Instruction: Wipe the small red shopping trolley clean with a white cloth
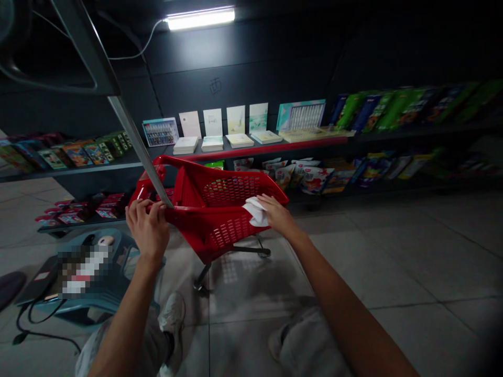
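A red plastic shopping cart [192, 230] stands in front of me, its handle end to the left and its perforated basket to the right. My left hand [147, 225] is closed over the cart's near rim by the handle, fingers curled onto the red plastic. Against the near rim at the right end, my right hand [273, 212] presses a crumpled white cloth [256, 210], with its fingers over the top edge. Part of the cloth hangs down the outer side of the basket. A grey metal pole [135, 136] slants down in front of the handle end.
Behind the cart runs a long shelf [236, 153] with books, boxes and snack bags [314, 178]. A blue-green plastic stool [129, 243] at left carries a dark device and cables. My shoe [173, 314] is on the tiled floor [393, 262]. A tube light [200, 19] shines above.
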Motion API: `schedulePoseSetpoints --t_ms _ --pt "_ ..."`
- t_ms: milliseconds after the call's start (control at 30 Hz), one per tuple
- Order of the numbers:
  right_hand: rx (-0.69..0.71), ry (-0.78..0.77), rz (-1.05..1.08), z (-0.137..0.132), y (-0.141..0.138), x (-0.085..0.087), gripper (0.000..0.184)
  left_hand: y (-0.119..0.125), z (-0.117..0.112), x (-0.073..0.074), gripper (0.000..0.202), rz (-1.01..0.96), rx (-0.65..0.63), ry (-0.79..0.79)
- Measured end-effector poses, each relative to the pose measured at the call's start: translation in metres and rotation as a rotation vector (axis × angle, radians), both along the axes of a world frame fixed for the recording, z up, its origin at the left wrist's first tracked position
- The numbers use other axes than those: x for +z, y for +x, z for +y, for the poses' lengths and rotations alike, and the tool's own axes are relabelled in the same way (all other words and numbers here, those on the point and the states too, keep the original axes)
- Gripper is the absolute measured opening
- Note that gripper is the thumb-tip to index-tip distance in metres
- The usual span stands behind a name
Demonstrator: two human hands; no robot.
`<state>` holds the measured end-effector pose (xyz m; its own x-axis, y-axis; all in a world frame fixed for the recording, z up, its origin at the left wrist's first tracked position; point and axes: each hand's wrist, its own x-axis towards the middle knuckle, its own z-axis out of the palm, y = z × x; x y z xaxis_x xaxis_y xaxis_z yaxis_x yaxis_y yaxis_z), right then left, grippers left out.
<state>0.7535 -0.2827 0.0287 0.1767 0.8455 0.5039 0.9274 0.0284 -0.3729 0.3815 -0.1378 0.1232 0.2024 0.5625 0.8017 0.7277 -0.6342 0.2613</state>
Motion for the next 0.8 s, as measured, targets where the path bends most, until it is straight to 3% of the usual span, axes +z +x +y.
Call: schedulePoseSetpoints --t_ms 100,200,300,433,533,633,800 --pt "-0.141 0.029 0.058 -0.016 0.035 -0.011 0.067 0.000 0.004 -0.003 0.031 -0.012 -0.018 0.015" --pt "-0.263 0.063 0.114 -0.013 0.032 -0.015 0.056 0.000 0.006 -0.005 0.033 -0.017 -0.033 0.032" --pt "-0.214 0.109 0.177 0.003 -0.015 -0.009 0.053 -0.001 0.005 -0.007 0.031 0.006 -0.047 0.026" --pt "0.118 0.172 0.166 0.024 -0.111 0.010 0.068 -0.001 0.003 -0.007 0.034 0.046 -0.051 0.043" --pt "0.233 0.220 0.111 0.036 -0.154 0.020 0.082 0.000 0.002 -0.007 0.034 0.049 -0.044 0.063" --pt "0.253 0.212 0.096 0.043 -0.150 0.021 0.069 0.000 0.001 -0.006 0.034 0.053 -0.035 0.062" --pt "0.155 0.105 0.099 0.032 -0.088 0.015 0.055 -0.001 -0.001 -0.010 0.033 0.059 -0.013 0.072"
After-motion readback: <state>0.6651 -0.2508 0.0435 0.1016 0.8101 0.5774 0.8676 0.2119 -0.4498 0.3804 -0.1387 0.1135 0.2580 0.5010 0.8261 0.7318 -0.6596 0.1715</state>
